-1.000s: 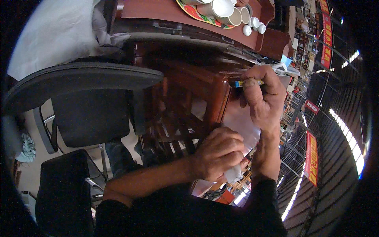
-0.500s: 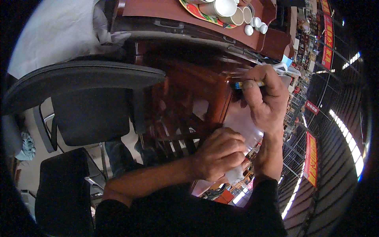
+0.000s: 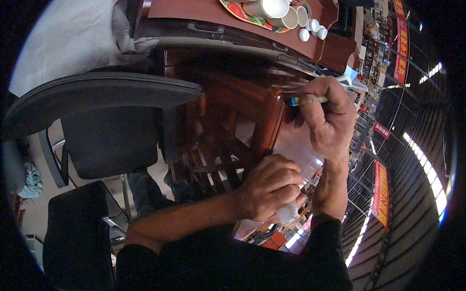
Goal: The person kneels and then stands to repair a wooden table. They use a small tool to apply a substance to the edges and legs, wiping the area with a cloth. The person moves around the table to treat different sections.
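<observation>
My right hand point(image 3: 331, 119) pinches a small slim stick point(image 3: 295, 101) with a blue and yellow wrapping between thumb and forefinger. The stick's tip is at the rounded corner of a glossy reddish-brown wooden furniture piece point(image 3: 268, 127); whether it touches the wood I cannot tell. Lower and to the left, my left hand point(image 3: 273, 186) is closed around a white wad of cloth or paper point(image 3: 288, 213), part of which sticks out below the fingers. The left hand is close to the edge of the shiny wooden surface.
A dark red wooden desk point(image 3: 179, 12) at the far side holds a colourful tray point(image 3: 235, 10) with cups, and small white cups point(image 3: 304, 35) beside it. Black office chairs point(image 3: 111, 140) stand on the left. A pale cloth cover point(image 3: 63, 43) lies at the upper left.
The view has shifted slightly. Both hands keep nearly the same place and grip; the stick in my right hand looks a little more level.
</observation>
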Available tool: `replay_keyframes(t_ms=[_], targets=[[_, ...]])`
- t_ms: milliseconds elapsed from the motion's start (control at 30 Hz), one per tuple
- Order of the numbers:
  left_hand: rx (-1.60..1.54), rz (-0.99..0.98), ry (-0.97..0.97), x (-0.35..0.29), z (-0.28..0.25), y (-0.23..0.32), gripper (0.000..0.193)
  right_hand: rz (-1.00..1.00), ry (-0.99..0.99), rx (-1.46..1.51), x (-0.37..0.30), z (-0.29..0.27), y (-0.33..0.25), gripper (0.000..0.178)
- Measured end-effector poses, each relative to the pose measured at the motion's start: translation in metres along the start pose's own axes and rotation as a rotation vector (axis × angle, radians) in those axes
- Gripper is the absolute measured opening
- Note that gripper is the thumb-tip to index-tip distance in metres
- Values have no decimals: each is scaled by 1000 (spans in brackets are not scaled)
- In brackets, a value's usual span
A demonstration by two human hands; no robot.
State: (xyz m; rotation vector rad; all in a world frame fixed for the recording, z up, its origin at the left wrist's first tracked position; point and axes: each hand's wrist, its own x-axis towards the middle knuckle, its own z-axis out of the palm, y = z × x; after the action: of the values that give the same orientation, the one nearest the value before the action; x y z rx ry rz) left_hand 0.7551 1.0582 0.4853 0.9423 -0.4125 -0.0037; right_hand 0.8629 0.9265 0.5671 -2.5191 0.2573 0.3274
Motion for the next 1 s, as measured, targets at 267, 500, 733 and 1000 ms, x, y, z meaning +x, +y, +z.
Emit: replay_keyframes(t_ms=[267, 500, 733, 1000], targets=[[6, -5, 0, -4, 2, -1, 21, -20, 20, -18, -2, 0, 1, 5], [1, 6, -5, -3, 1, -3, 22, -3, 17, -20, 4, 7, -8, 4], [-19, 2, -2, -1, 0, -1, 24, 8, -20, -67, 6, 4, -14, 7], [-26, 6, -14, 3, -5, -1, 21, -324, -83, -445, 12, 3, -31, 8]])
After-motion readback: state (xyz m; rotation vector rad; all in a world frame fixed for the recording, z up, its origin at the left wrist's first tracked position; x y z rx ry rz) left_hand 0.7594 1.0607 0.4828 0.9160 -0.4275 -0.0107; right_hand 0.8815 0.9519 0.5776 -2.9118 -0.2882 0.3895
